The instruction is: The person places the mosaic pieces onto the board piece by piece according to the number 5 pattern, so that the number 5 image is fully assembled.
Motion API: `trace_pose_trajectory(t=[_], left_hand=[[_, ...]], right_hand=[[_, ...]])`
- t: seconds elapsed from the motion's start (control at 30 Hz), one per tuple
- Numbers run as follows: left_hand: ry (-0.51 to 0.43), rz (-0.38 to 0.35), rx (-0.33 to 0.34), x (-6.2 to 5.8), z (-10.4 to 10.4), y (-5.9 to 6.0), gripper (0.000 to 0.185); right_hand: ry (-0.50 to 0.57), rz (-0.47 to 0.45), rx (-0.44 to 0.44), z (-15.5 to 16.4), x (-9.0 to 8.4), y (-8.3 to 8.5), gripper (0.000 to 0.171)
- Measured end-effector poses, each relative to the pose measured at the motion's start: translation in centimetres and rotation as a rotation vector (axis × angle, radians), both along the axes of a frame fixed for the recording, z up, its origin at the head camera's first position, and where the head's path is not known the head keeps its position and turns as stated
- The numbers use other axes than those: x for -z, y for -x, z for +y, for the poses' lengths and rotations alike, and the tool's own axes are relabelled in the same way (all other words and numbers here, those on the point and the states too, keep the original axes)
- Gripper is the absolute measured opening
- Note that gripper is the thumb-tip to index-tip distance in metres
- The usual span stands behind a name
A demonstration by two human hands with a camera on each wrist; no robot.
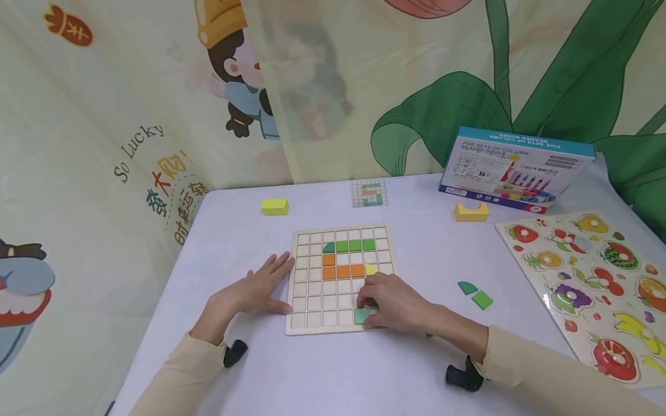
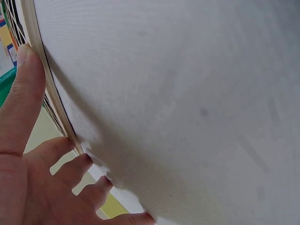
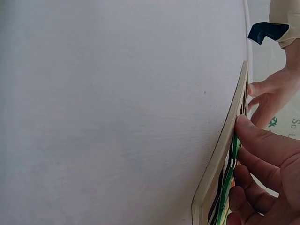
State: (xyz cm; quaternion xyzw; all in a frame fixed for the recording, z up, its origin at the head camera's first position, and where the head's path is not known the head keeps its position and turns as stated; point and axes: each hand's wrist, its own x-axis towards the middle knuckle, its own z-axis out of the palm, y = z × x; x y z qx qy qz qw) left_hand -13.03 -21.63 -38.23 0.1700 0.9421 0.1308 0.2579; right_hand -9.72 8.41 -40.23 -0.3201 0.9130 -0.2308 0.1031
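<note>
A wooden grid board point(image 1: 307, 320) lies on the table, holding a row of green tiles point(image 1: 355, 245), orange tiles point(image 1: 343, 271) and a yellow piece point(image 1: 371, 269). My left hand point(image 1: 260, 283) is spread along the board's left edge, thumb and fingertips touching it. At the lower right of the grid, my right hand point(image 1: 392, 300) has its fingers curled and pinches a light green square tile point(image 1: 361, 315) in the bottom row. The right wrist view shows the thumb point(image 3: 258, 136) right at the green pieces point(image 3: 226, 187); the hand covers the cells around them.
Right of the board lie a dark green quarter-round tile point(image 1: 467, 287) and a green square tile point(image 1: 482, 300). A pattern card point(image 1: 370, 193), yellow block point(image 1: 274, 207), arched block point(image 1: 471, 212) and product box point(image 1: 515, 167) stand behind. A fruit puzzle board point(image 1: 583, 289) occupies the right side.
</note>
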Motion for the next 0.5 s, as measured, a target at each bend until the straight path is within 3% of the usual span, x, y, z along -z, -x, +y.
trace_pose_trajectory(t=[0.3, 0.5], left_hand=[[0.003, 0.000, -0.003, 0.1, 0.0, -0.1, 0.103], [0.002, 0.001, 0.003, 0.0, 0.0, 0.0, 0.103]], right_hand=[[0.032, -0.041, -0.031, 1.1, -0.6, 0.6, 0.022], [0.024, -0.068, -0.005, 5.0, -2.0, 1.8, 0.018]])
